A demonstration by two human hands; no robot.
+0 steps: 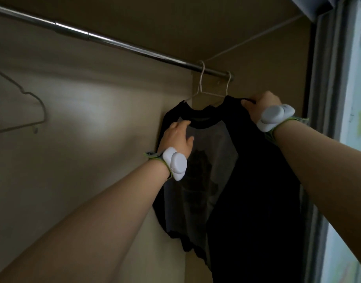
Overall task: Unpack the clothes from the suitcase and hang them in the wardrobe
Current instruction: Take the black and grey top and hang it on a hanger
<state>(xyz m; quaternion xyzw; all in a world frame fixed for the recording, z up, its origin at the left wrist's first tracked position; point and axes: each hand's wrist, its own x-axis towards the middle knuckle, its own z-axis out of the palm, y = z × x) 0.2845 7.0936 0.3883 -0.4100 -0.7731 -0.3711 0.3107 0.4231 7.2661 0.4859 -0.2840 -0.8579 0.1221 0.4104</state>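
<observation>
A grey shirt with black sleeves and collar (212, 160) hangs on a thin wire hanger (202, 86) hooked over the metal wardrobe rail (106, 40) near its right end. A second hanger hook (228, 82) sits on the rail just to the right. My left hand (178, 137) holds the front of the shirt just under the collar, fingers curled on the cloth. My right hand (261, 103) grips the shirt's right shoulder at the top. The suitcase is out of sight.
An empty wire hanger (30, 111) hangs at the far left. The beige wardrobe back wall (83, 139) lies behind. A window frame (339, 99) and curtain run down the right side. A thin white cord (257, 35) crosses the upper right.
</observation>
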